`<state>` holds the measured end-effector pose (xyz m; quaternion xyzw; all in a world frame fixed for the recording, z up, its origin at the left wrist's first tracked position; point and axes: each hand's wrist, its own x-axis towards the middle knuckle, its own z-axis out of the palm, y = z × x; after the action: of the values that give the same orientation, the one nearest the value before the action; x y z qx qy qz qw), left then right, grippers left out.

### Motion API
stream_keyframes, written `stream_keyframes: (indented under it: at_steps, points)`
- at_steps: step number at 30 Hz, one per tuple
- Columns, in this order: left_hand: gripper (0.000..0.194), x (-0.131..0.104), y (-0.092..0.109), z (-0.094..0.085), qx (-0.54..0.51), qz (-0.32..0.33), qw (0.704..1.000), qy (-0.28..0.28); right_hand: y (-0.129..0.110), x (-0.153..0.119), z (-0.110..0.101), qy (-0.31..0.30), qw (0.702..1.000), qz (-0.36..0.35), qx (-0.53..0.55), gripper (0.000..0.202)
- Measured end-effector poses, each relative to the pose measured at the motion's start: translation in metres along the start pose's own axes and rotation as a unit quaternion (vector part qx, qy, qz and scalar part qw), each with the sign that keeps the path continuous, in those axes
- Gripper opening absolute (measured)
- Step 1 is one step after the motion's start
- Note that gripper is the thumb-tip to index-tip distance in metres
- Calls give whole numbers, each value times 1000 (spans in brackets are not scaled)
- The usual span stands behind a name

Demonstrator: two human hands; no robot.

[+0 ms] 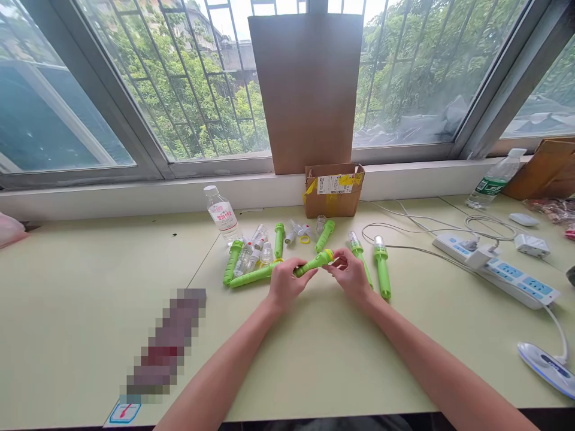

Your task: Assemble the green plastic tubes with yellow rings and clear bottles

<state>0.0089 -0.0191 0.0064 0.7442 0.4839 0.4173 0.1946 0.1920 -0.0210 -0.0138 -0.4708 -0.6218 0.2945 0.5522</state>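
Note:
My left hand (287, 281) is closed around a green ribbed plastic flashlight-like handle (314, 263), its wide end pointing right. At that end sits a yellow ring (329, 255), and the fingers of my right hand (348, 272) pinch at it. Just beyond my left hand, more green handles (251, 277) lie among clear plastic caps (245, 260), small white parts (290, 237) and a loose yellow ring (304, 239). By my right hand lie two green sticks with clear caps on: one (383, 272) in full view, the other (357, 246) partly behind the hand.
Behind the parts stand a small cardboard box (335, 203) and a water bottle (222, 215). A power strip (498, 269) with cables lies right, near another bottle (492, 179). A blurred dark object (168, 341) is at left. Windows line the back.

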Motion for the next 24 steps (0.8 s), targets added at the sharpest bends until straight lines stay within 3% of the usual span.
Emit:
stream_keyframes:
  at_steps: [7,13,20,24]
  points:
    - [31,2,-1,0,-83,-79,993,-21,0,1,-2,-24,1000,2,-13,37]
    - [37,6,1,-4,-183,-193,962,-63,0,2,-2,-44,999,6,-18,34]
    - [40,8,-2,-5,-236,-263,931,-93,3,2,-2,-71,997,7,-15,34]
    - [45,9,0,-8,-240,-299,916,-117,2,1,-1,-56,998,-6,-28,28]
